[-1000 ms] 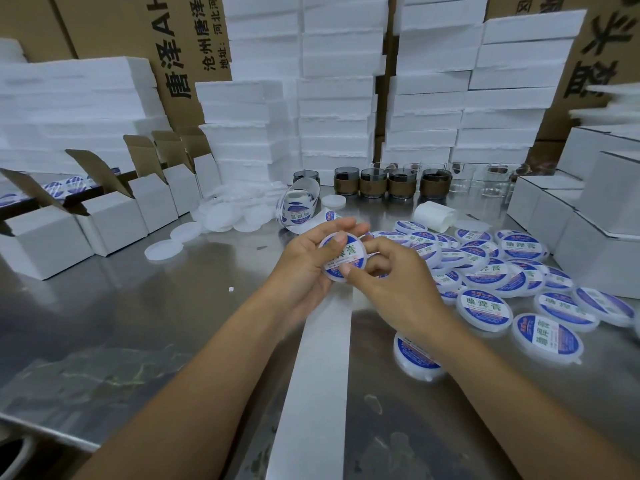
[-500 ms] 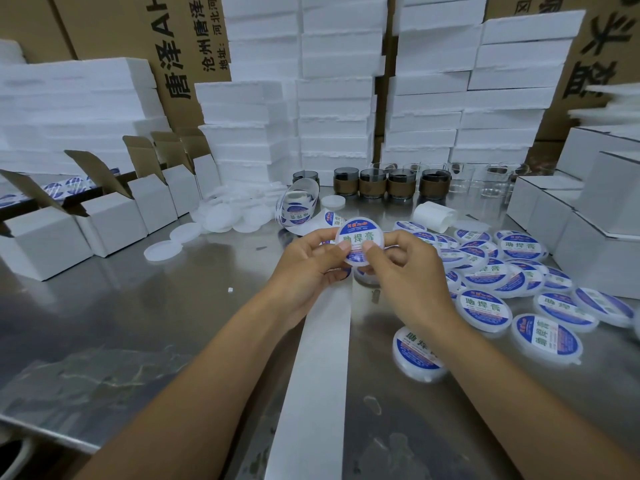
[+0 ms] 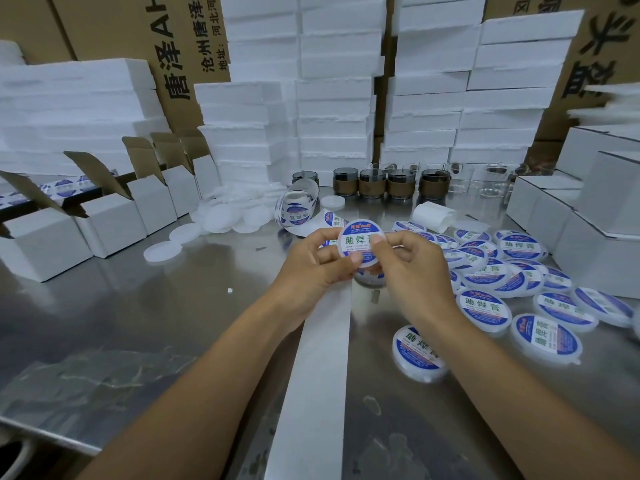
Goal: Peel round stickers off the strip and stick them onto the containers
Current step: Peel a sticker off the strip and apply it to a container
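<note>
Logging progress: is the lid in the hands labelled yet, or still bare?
Labelled. The lid held between left hand and right hand shows a blue-and-white round sticker covering its face.

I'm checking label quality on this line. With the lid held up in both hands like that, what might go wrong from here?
1. Both thumbs press the sticker on the held lid; the right hand covers its edge, so a crease or lifted rim there may go unnoticed.
2. The spent backing strip runs under the left hand and off the table edge; an arm might drag it.
3. The labelled lids overlap, so setting this one down may scuff others.
</note>
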`<state>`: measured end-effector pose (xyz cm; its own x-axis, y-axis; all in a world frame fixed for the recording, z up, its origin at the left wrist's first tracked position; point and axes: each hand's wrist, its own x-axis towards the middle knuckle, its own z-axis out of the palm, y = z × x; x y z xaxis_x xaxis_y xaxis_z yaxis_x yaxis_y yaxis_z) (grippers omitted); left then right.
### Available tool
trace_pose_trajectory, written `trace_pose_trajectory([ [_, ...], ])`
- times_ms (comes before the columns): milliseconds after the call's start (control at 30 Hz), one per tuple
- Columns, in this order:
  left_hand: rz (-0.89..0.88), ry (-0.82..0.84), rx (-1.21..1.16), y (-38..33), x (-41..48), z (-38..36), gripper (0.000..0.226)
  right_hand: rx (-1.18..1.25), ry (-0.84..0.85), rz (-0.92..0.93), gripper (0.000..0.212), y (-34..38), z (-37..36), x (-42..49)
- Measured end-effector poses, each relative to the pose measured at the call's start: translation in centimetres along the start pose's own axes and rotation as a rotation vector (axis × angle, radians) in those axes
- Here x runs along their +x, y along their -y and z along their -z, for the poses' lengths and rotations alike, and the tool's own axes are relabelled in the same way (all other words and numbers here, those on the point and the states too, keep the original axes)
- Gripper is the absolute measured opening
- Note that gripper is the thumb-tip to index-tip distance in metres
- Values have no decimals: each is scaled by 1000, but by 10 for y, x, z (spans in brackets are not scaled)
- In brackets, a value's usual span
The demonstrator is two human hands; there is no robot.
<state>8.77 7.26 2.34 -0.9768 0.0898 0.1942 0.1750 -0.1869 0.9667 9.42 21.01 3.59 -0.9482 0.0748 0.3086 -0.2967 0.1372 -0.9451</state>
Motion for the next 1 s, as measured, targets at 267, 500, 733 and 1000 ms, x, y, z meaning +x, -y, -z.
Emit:
trace_pose_trajectory([
  [267, -3, 77, 110, 0, -3, 0, 30, 15, -51, 12, 12, 0, 2, 1],
  [500, -3, 75, 125, 1, -3, -1, 36, -7, -45, 19, 13, -1, 2, 1],
  [733, -27, 15, 82, 3, -1, 2, 37, -40, 42, 55, 8, -2, 2, 1],
  [1000, -6, -89, 31, 5, 4, 4, 34, -106, 46, 67, 15, -7, 8, 11],
])
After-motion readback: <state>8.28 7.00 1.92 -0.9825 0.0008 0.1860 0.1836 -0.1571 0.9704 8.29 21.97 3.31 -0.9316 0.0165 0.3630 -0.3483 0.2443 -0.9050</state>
